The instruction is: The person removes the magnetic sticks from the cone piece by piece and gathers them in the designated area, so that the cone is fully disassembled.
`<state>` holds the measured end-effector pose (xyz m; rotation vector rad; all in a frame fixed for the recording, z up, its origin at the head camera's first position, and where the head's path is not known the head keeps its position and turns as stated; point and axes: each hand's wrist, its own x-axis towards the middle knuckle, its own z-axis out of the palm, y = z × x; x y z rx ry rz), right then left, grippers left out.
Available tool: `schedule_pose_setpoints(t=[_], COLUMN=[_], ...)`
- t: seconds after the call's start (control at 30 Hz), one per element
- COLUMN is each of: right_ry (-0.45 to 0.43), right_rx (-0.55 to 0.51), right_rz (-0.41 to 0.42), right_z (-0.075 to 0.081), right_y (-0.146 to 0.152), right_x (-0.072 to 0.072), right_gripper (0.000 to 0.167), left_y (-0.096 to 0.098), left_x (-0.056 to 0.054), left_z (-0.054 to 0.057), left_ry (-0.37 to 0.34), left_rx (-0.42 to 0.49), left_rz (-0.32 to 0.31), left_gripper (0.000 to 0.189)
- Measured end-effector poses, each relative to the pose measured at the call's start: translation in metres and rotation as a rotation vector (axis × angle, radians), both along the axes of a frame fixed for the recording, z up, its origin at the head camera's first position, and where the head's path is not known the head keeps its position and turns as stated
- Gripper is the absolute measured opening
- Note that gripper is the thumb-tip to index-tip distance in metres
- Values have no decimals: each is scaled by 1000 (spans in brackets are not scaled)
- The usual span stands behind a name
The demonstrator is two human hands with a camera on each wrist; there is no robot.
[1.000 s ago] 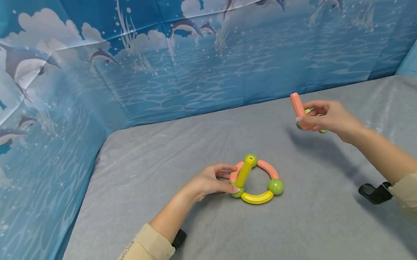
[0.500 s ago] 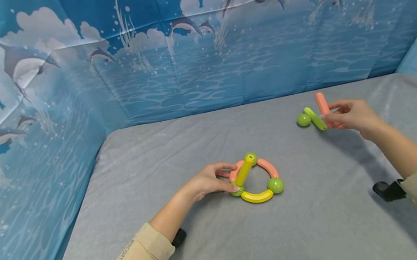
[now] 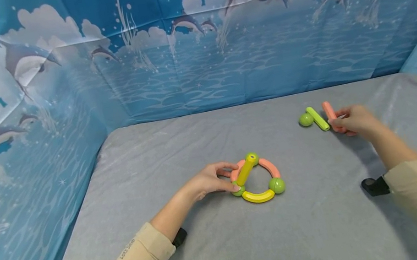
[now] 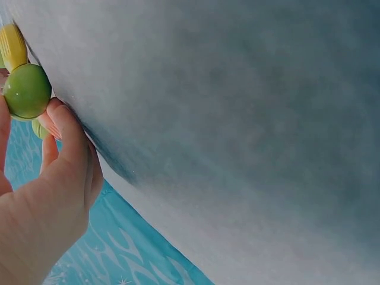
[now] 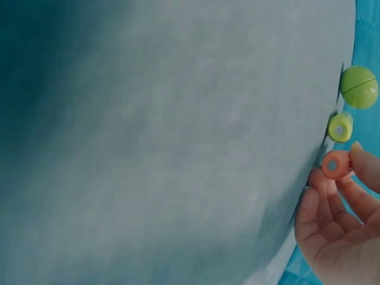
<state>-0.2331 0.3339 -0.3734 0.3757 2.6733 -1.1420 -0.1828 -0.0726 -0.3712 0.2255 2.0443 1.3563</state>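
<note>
In the head view my left hand point(image 3: 211, 180) holds the left side of a toy ring built of curved coral and yellow rods point(image 3: 259, 197) joined by green balls point(image 3: 277, 185). Its thumb is against the left green ball point(image 4: 28, 92), its fingers by a coral rod. A straight yellow rod point(image 3: 246, 170) slants up from the ring. Farther right, my right hand point(image 3: 355, 120) pinches a straight coral rod point(image 3: 329, 112) low at the cloth. The rod's end shows a grey dot in the right wrist view. Just left of it lies a light green rod point(image 3: 317, 119), apart from it.
A loose green ball point(image 3: 306, 120) lies beside the light green rod. Grey cloth point(image 3: 177, 144) covers the table. Blue dolphin-print curtains point(image 3: 182, 74) stand along the back and left, with a pale blue tiled-print side at right.
My right hand has moved right with the coral rod, uncovering the green ball and light green rod, then lowered it beside them. My left hand stays at the ring.
</note>
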Motion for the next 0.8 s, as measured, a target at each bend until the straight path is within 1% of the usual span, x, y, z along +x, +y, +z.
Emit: schedule_pose_setpoints(t=[0.23, 0.37, 0.5, 0.67, 0.8], right_ry=[-15, -15, -6, 12, 16], right_rx=[29, 49, 56, 71, 74], right_rz=[-1, 6, 26, 61, 52], right_z=[-2, -2, -2, -2, -2], right_y=[-1, -2, -3, -4, -6], right_x=[-7, -10, -10, -7, -6], right_gripper=[58, 58, 58, 53, 51], left_y=[0, -1, -1, -1, -1], left_x=[1, 0, 0, 1, 1], left_z=[2, 2, 2, 2, 2], left_ry=[-19, -19, -12, -10, -4], left_rx=[9, 12, 11, 6, -1], left_rz=[3, 2, 3, 3, -2], left_gripper=[57, 57, 57, 56, 56])
